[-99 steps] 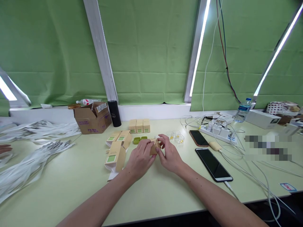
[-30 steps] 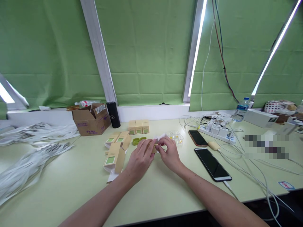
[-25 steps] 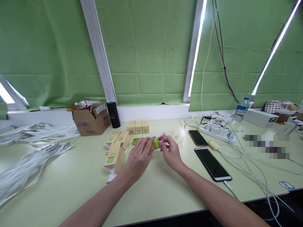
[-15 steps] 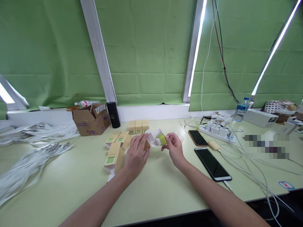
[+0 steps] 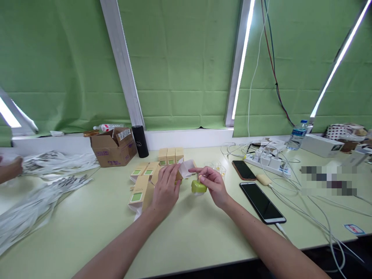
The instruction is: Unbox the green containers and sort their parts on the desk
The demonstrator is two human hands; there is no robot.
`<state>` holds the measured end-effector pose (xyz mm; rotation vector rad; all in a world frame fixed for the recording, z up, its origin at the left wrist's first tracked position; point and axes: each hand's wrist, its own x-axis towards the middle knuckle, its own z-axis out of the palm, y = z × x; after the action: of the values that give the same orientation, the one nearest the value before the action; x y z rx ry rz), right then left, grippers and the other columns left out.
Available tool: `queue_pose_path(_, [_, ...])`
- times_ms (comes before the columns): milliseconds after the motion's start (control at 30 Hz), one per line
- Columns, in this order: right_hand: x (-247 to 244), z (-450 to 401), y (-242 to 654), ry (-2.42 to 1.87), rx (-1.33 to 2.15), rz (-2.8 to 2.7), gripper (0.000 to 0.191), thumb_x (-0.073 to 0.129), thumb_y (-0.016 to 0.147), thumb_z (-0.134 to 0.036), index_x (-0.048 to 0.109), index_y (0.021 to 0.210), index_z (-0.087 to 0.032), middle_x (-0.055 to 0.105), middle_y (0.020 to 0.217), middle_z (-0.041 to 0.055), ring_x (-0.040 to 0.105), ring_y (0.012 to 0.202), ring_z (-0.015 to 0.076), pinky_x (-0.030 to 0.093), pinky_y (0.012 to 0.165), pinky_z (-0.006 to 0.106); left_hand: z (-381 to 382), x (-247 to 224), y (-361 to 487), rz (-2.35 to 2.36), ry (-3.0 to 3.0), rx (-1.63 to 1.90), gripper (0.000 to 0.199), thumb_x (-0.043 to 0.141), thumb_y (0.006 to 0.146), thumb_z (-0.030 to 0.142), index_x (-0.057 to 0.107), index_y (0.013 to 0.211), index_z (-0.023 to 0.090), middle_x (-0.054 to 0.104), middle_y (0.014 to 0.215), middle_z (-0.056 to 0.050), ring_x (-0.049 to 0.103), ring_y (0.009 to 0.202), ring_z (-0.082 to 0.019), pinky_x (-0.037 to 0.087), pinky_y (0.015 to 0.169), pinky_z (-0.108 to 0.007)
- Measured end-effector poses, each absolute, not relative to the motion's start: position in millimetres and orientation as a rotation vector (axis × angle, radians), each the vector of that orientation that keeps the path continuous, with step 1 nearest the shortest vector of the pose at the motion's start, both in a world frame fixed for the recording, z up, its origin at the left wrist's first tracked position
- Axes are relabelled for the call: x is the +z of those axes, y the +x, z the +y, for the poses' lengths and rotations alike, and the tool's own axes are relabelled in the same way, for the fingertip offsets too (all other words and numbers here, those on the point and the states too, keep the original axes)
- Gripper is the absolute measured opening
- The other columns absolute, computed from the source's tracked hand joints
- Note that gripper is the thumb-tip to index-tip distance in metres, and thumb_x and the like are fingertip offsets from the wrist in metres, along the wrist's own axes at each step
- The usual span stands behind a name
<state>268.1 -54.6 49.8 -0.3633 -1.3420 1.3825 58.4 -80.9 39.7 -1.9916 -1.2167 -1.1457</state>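
My left hand [image 5: 167,188] is closed round a small kraft box [image 5: 179,177], whose white flap [image 5: 186,168] stands open on the right. My right hand [image 5: 213,185] pinches a small green object [image 5: 198,186] with a whitish underside, just clear of the box, while its index finger points at the flap. Left of my left hand lie several kraft boxes with green labels, one of them in front [image 5: 141,192] with white paper under it. Three more kraft boxes [image 5: 171,155] stand behind. Small clear items [image 5: 217,168] lie beyond my right hand.
Two phones [image 5: 262,202] [image 5: 243,170], a power strip [image 5: 269,162] and loose cables lie at right. White straps [image 5: 43,207], a brown carton [image 5: 113,149] and a black cylinder [image 5: 140,142] are at left. Another person's hand [image 5: 11,169] shows at the left edge.
My right hand has drawn the green object away from the box flap, downward and toward me. Another person's hand has appeared at the left edge.
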Motion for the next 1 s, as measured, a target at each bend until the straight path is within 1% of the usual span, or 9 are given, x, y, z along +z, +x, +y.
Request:
queue_pose_path(100, [44.4, -57.2, 260.6, -0.435, 1.437, -1.469, 0.037, 0.084, 0.082, -0.051, 0.06, 0.078, -0.022, 0.074, 0.12, 0.0083, 0.063, 0.075, 0.0152, 0.049, 0.061, 0.027, -83.7, 39.7, 60.3, -1.11, -2.047, -1.061, 0.063, 0.055, 0.098, 0.01, 0.041, 0.159, 0.02, 0.065, 0.138, -0.017, 0.058, 0.131, -0.032, 0.055, 0.107, -0.05])
queue_pose_path(167, [38.8, -57.5, 254.8, -0.472, 1.491, -1.542, 0.042, 0.084, 0.081, -0.055, 0.059, 0.078, -0.022, 0.074, 0.097, 0.0045, 0.056, 0.063, 0.0124, 0.043, 0.053, 0.024, -85.5, 38.2, 62.2, -1.033, -2.091, -1.0, 0.064, 0.052, 0.099, 0.01, 0.04, 0.161, 0.02, 0.064, 0.14, -0.018, 0.057, 0.132, -0.032, 0.055, 0.107, -0.051])
queue_pose_path(233, [34.7, -58.3, 250.1, -0.496, 1.52, -1.629, 0.045, 0.083, 0.08, -0.06, 0.058, 0.079, -0.022, 0.064, 0.071, -0.0012, 0.05, 0.055, 0.011, 0.038, 0.049, 0.023, -86.7, 35.9, 64.2, -0.972, -2.138, -0.944, 0.064, 0.05, 0.099, 0.008, 0.038, 0.162, 0.018, 0.063, 0.14, -0.019, 0.057, 0.133, -0.032, 0.054, 0.108, -0.051])
queue_pose_path(300, [33.9, -59.1, 247.6, -0.515, 1.47, -1.674, 0.046, 0.081, 0.08, -0.062, 0.059, 0.079, -0.022, 0.058, 0.064, -0.0037, 0.049, 0.054, 0.0109, 0.038, 0.049, 0.023, -86.7, 34.2, 65.6, -0.955, -2.156, -0.911, 0.065, 0.049, 0.099, 0.007, 0.037, 0.162, 0.017, 0.064, 0.14, -0.02, 0.057, 0.132, -0.032, 0.054, 0.108, -0.05])
queue_pose_path(433, [39.4, -56.7, 252.7, -0.579, 1.194, -1.567, 0.04, 0.074, 0.087, -0.06, 0.064, 0.082, -0.022, 0.071, 0.08, 0.0023, 0.061, 0.066, 0.0152, 0.048, 0.057, 0.026, -84.0, 35.7, 63.6, -1.076, -2.077, -0.927, 0.063, 0.049, 0.1, 0.009, 0.039, 0.161, 0.02, 0.065, 0.138, -0.018, 0.059, 0.129, -0.032, 0.055, 0.106, -0.049])
queue_pose_path(600, [51.9, -48.1, 273.2, -0.778, 0.871, -1.611, 0.025, 0.067, 0.091, -0.046, 0.071, 0.085, -0.022, 0.075, 0.083, 0.0051, 0.063, 0.066, 0.0179, 0.048, 0.06, 0.029, -78.8, 41.4, 53.0, -1.251, -1.957, -0.94, 0.058, 0.051, 0.101, 0.015, 0.042, 0.158, 0.021, 0.067, 0.135, -0.016, 0.06, 0.127, -0.033, 0.056, 0.103, -0.051])
queue_pose_path(767, [62.9, -53.7, 281.0, -1.23, 0.298, -2.107, 0.013, 0.064, 0.083, -0.018, 0.074, 0.079, -0.025, 0.075, 0.072, 0.0017, 0.063, 0.064, 0.0186, 0.038, 0.064, 0.03, -77.7, 41.7, 48.7, -1.345, -1.908, -0.954, 0.059, 0.053, 0.099, 0.016, 0.042, 0.158, 0.019, 0.066, 0.134, -0.016, 0.059, 0.126, -0.034, 0.055, 0.103, -0.051])
queue_pose_path(867, [63.4, -62.7, 274.5, -1.4, 0.064, -2.337, 0.013, 0.066, 0.079, -0.013, 0.073, 0.076, -0.024, 0.073, 0.069, 0.0051, 0.063, 0.062, 0.0207, 0.03, 0.061, 0.03, -78.5, 40.7, 50.4, -1.342, -1.926, -0.959, 0.06, 0.053, 0.099, 0.015, 0.042, 0.158, 0.019, 0.066, 0.135, -0.016, 0.058, 0.126, -0.034, 0.055, 0.104, -0.05])
queue_pose_path(1000, [63.4, -71.8, 268.0, -1.404, 0.005, -2.468, 0.013, 0.067, 0.076, -0.012, 0.073, 0.076, -0.024, 0.073, 0.07, 0.0063, 0.063, 0.062, 0.0217, 0.027, 0.06, 0.03, -79.4, 40.4, 52.4, -1.321, -1.945, -0.957, 0.061, 0.054, 0.098, 0.014, 0.041, 0.158, 0.019, 0.067, 0.135, -0.015, 0.058, 0.125, -0.032, 0.055, 0.104, -0.049])
